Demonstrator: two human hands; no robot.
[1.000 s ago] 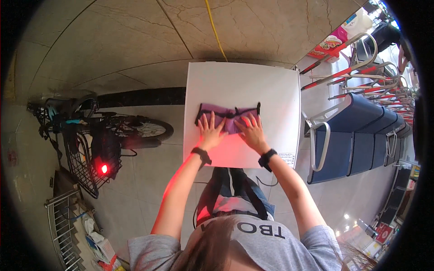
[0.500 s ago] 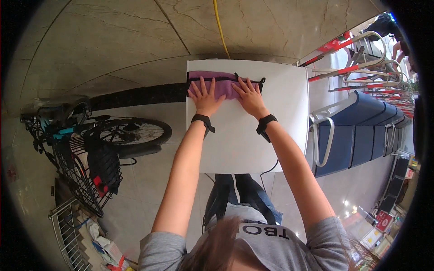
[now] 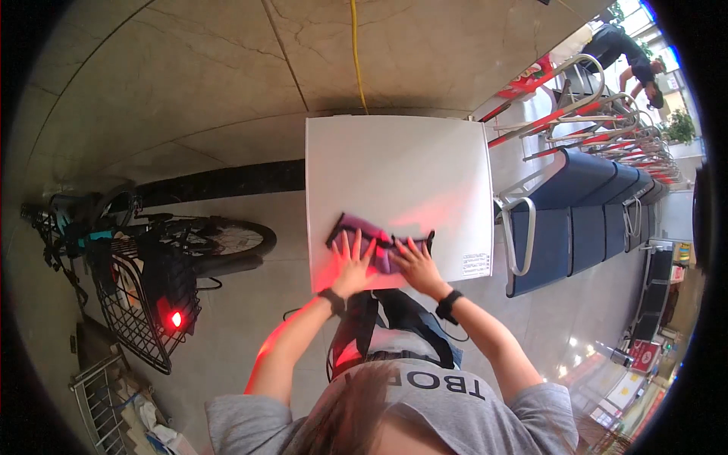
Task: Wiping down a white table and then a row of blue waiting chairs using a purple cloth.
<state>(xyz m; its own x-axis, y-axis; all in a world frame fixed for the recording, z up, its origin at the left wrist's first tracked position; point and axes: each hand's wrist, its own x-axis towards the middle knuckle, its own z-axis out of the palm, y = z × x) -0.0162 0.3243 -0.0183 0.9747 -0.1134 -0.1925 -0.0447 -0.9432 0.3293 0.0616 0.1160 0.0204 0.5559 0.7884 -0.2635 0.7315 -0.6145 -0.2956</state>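
A purple cloth with black edging (image 3: 368,227) lies bunched and creased near the front edge of a white table (image 3: 394,167). My left hand (image 3: 352,269) rests on its left part with fingers spread. On its right part lies my right hand (image 3: 416,267), fingers stretched out as well. Neither hand grips the fabric; both touch it from above. Part of the cloth is hidden under my fingers. A small printed label (image 3: 476,264) shows at the table's front right corner.
A bicycle with a wire basket (image 3: 144,303) and a lit red lamp (image 3: 177,319) stands at the left. Blue seats (image 3: 538,243) line the right side, with red-and-white rails (image 3: 546,125) behind. A stone wall (image 3: 212,68) borders the far side. Someone (image 3: 626,57) bends over at far right.
Both hands have drawn the cloth from the table's far edge toward me, and it has bunched up. Red light now falls on my left arm and the table.
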